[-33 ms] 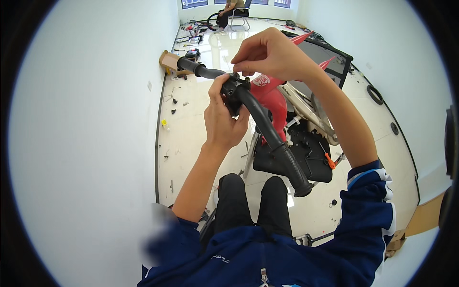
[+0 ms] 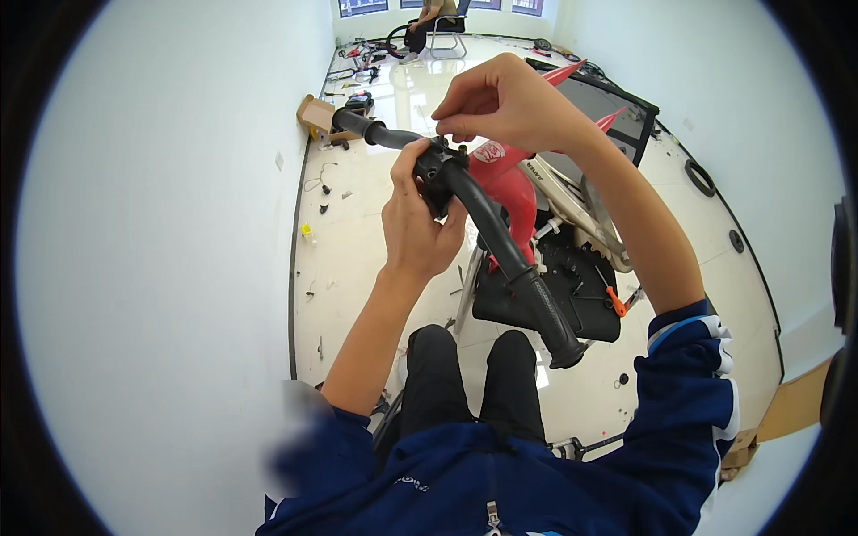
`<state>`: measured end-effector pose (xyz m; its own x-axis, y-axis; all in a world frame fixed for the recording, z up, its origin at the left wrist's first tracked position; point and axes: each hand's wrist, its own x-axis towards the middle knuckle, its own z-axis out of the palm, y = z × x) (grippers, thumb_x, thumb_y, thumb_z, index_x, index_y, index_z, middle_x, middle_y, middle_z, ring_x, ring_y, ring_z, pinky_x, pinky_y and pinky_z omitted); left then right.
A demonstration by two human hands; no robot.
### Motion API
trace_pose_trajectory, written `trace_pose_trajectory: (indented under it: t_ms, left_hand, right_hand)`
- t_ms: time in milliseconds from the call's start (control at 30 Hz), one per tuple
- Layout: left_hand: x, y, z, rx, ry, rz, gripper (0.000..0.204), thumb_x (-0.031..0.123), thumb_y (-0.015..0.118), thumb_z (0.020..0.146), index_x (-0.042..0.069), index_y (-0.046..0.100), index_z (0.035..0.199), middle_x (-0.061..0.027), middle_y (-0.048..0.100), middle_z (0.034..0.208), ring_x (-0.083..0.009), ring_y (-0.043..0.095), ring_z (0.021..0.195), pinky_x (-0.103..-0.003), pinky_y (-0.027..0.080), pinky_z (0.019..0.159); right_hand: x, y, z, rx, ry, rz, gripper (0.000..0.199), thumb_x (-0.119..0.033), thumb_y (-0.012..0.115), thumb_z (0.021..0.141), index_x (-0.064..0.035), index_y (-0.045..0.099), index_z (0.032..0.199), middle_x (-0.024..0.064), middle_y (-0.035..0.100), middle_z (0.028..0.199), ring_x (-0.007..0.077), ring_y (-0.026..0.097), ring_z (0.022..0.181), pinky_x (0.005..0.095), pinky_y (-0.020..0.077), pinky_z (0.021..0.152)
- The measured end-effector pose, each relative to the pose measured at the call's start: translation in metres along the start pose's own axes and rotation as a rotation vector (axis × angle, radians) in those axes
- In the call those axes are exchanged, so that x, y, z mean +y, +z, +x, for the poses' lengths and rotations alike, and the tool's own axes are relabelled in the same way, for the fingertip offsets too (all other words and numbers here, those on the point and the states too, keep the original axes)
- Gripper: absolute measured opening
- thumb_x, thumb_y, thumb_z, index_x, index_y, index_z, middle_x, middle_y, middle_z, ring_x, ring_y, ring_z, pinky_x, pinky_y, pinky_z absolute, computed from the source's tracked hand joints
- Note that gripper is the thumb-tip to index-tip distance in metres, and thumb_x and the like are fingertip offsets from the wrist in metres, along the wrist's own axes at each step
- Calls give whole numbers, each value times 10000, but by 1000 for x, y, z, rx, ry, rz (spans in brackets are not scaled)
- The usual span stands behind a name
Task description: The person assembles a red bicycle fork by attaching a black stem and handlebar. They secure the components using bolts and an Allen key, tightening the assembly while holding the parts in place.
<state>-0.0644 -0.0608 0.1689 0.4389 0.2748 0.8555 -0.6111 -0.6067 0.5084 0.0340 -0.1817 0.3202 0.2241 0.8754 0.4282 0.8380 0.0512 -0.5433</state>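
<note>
Handlebar (image 2: 487,217) in left grip (image 2: 416,223), same as before

The room is bright, and the light is quite even and cool. Daylight comes through the windows (image 2: 364,7) at the far end, and white glare lies on the glossy floor (image 2: 353,259), also beside the knees (image 2: 434,344). The white left wall (image 2: 152,223) shows only soft shading. The black handlebar (image 2: 487,214) is sharp enough, with faint highlights along its tube. The corners are black around the rounded view, and straight lines bend strongly toward the rim. A smeared, blurred patch covers part of the left sleeve (image 2: 349,447), so its outline there is perhaps not reliable.
</note>
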Motion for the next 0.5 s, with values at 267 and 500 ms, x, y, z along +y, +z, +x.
trace_pose_trajectory:
  t_ms: [267, 500]
  left_hand:
    - [0, -5, 1, 21, 38, 4, 657, 43, 663, 807, 21, 320, 1367, -148, 651, 957, -228, 624, 614, -306, 500, 565]
    - [1, -3, 2, 25, 37, 13, 662, 55, 680, 806, 20, 321, 1362, -142, 652, 966, -228, 631, 625, -309, 504, 573]
  right_hand:
    - [-12, -2, 12, -139, -5, -183, 125, 21, 679, 831, 53, 719, 945, 132, 721, 865, 178, 719, 800, 295, 582, 840]
    - [-12, 3, 15, -227, -79, -569, 223, -213, 566, 957, -18, 667, 921, 145, 649, 744, 260, 652, 662, 384, 503, 660]
